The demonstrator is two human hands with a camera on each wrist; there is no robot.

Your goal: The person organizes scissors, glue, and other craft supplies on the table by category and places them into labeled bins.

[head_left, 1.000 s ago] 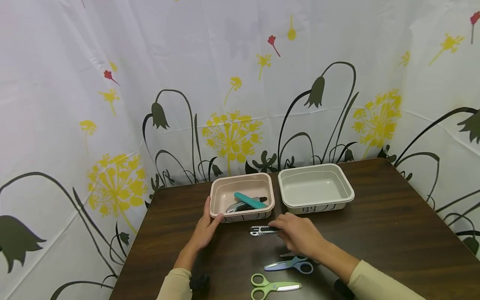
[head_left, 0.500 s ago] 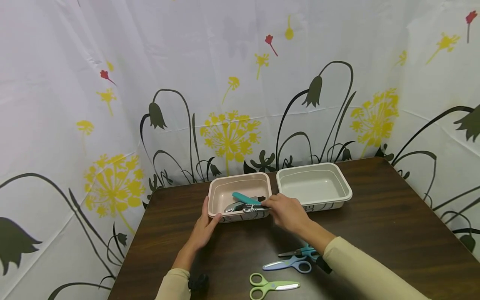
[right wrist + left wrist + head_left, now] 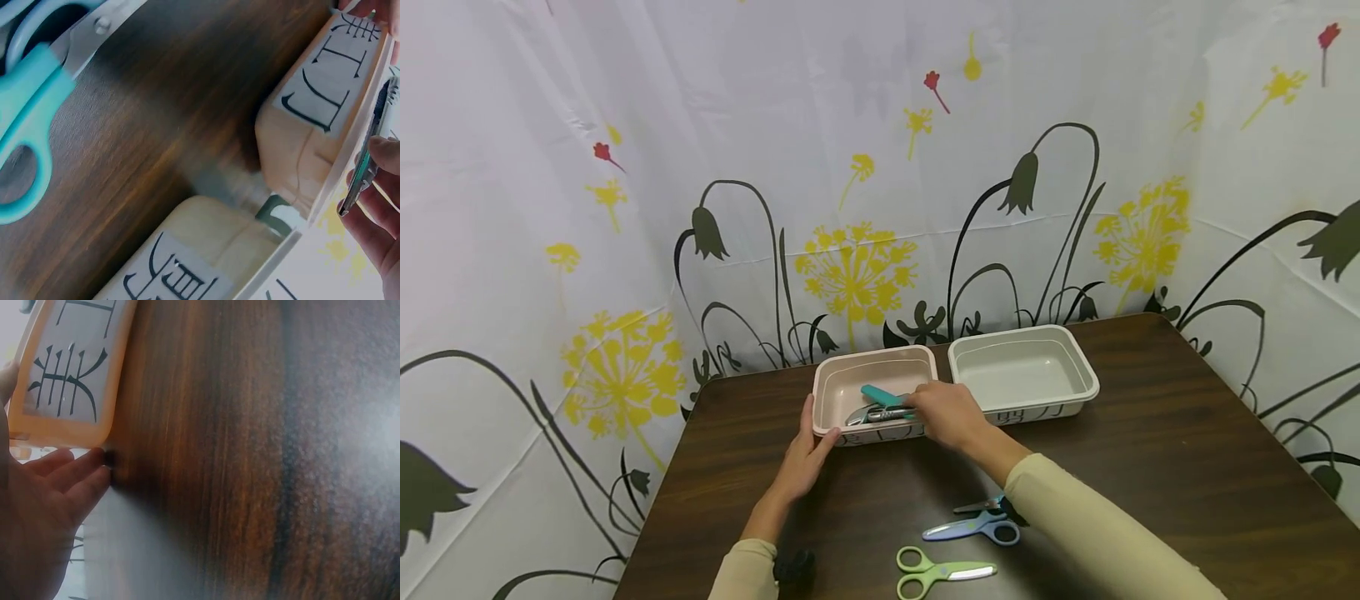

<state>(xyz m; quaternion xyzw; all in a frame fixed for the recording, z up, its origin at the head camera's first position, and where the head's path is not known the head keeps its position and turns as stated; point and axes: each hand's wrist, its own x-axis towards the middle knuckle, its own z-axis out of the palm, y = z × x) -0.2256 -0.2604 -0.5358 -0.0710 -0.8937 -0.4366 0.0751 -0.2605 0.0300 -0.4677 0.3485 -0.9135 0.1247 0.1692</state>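
Observation:
My left hand point(image 3: 801, 462) rests against the left end of the pink bin point(image 3: 850, 383), fingers along its side and thumb on the front rim. In the left wrist view its straight fingertips touch the bin's lower corner. My right hand point(image 3: 951, 412) pinches a utility knife point(image 3: 372, 150) between thumb and fingers. It is over the bin's front right part, with the knife above or among the contents; I cannot tell whether they touch. Inside the bin lie a teal bar-shaped thing point(image 3: 877, 393) and a silver-grey tool point(image 3: 856, 415), partly hidden.
A pale grey bin point(image 3: 1026, 375) stands to the right of the pink one. Nearer on the brown table point(image 3: 1187, 433) lie green scissors point(image 3: 938, 570), blue scissors point(image 3: 976, 528) and teal scissors point(image 3: 37, 119), the last partly behind the right sleeve. A patterned curtain point(image 3: 850, 100) hangs behind.
My right hand has lifted the utility knife from the table and carried it forward and left over the pink bin. The left hand has stayed at the bin's left end.

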